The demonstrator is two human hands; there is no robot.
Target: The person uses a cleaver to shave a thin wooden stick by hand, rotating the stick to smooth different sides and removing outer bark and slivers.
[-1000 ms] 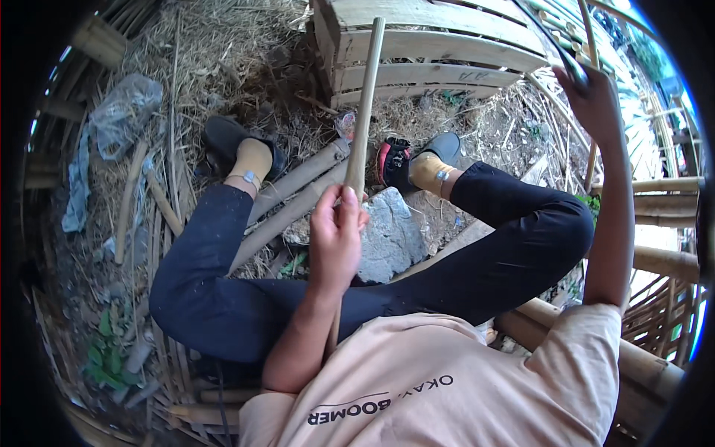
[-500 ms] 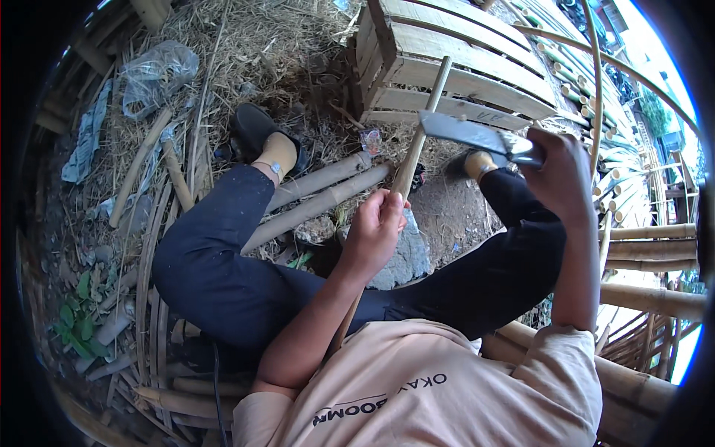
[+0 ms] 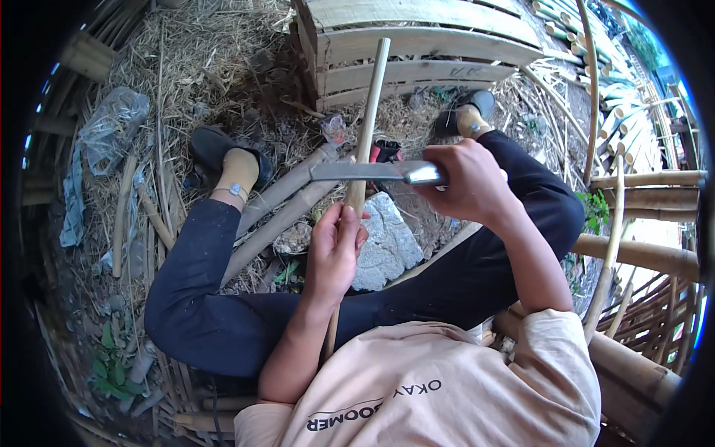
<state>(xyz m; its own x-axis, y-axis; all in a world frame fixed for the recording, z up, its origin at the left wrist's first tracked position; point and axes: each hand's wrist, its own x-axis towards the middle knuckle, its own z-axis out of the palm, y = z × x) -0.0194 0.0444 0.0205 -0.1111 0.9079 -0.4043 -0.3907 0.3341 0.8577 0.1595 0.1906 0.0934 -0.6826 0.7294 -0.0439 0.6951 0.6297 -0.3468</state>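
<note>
My left hand (image 3: 337, 246) is wrapped round a long pale bamboo stick (image 3: 371, 100). The stick points up and away from me, and its lower end runs back along my left forearm. My right hand (image 3: 469, 179) grips the handle of a large knife (image 3: 357, 172) with a broad grey blade. The blade lies crosswise over the stick, a little above my left hand, and appears to touch it. Most of the knife's handle is hidden by my fingers. Beneath the stick, between my legs, sits a grey rock (image 3: 383, 246).
A slatted wooden crate (image 3: 417, 45) stands ahead. Two bamboo poles (image 3: 275, 216) lie on the straw-covered ground by my left foot. A clear plastic bag (image 3: 115, 127) is at far left. Cut bamboo (image 3: 625, 127) is piled at far right, beside a bamboo rail (image 3: 640, 253).
The knife has come down along the stick, from its upper part to just above my left hand. The stick stands more upright, and the whole view has shifted slightly.
</note>
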